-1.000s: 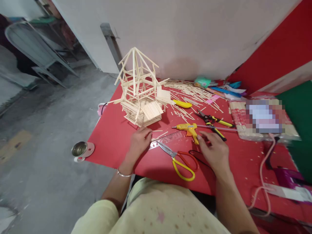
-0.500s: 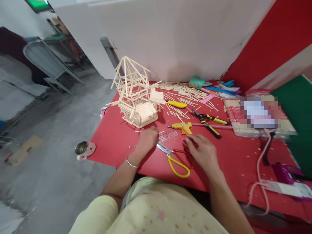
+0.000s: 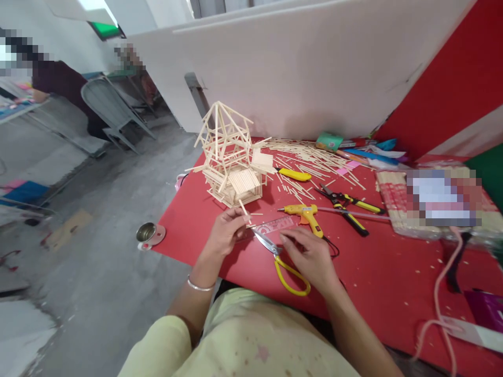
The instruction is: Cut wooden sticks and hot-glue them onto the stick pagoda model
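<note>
Now my left hand (image 3: 226,231) has a stick (image 3: 242,206) pinched, ready for use; my right hand (image 3: 311,256), half-open, seemingly empty, nears the scissors (image 3: 269,244).

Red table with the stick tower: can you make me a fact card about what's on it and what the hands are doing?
Surface: red table
Build: pale wooden stick tower, pointed at the top
Left hand: pinching a thin pale wooden stick
Right hand: over yellow-handled metal scissors, touching or not unclear
Near the middle: yellow glue gun, clear plastic ruler
Right of glue gun: black-and-yellow cutters
Back: loose pale sticks
</note>
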{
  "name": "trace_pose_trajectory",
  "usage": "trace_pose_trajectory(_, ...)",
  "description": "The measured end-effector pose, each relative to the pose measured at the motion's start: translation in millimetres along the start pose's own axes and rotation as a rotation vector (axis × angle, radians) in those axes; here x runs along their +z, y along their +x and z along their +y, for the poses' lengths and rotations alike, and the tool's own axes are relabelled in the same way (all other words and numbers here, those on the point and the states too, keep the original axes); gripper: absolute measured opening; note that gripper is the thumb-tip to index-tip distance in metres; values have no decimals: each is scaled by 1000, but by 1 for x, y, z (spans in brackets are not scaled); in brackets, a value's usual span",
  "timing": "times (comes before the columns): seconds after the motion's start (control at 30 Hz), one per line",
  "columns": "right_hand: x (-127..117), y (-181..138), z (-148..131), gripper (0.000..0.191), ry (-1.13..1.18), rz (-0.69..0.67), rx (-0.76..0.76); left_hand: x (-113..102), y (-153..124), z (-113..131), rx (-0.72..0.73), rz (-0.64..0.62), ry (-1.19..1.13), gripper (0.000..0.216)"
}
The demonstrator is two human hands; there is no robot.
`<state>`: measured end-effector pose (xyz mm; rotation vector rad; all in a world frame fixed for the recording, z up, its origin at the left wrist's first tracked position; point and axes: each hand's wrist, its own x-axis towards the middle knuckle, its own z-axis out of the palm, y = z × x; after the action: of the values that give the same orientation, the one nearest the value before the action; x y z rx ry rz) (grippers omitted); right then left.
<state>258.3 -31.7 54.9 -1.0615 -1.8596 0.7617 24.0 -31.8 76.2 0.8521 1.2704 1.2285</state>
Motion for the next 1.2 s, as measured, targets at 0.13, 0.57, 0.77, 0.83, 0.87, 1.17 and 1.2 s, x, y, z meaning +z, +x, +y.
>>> trace_pose_trajectory(0.13, 32, 27, -25, 17, 91, -84, -24, -8, 1, 11, -59, 35, -201, 28)
trace_pose_trajectory(0.57, 82, 85, -47, 18, -103, 36, -191, -28, 35, 26, -41, 59, -333, 33)
trace_pose_trajectory(0.77, 88, 94, -44, 19, -188, 54, -194, -33, 49, 22, -57, 66, -347, 35)
trace_pose_trajectory(0.83, 88, 97, -45, 18, -213, 67, -204, -33, 52, 21, -60, 74, -352, 35)
trace_pose_trajectory(0.87, 88, 98, -46, 17, -220, 76, -207, -33, 52, 21, -62, 78, -354, 35)
trace_pose_trajectory(1.17, 89, 101, -42, 14, -188, 99, -225, -32, 55, 22, -58, 49, -370, 32)
trace_pose_trajectory(1.2, 89, 100, -42, 14, -188, 98, -225, -32, 55, 22, -55, 53, -372, 31)
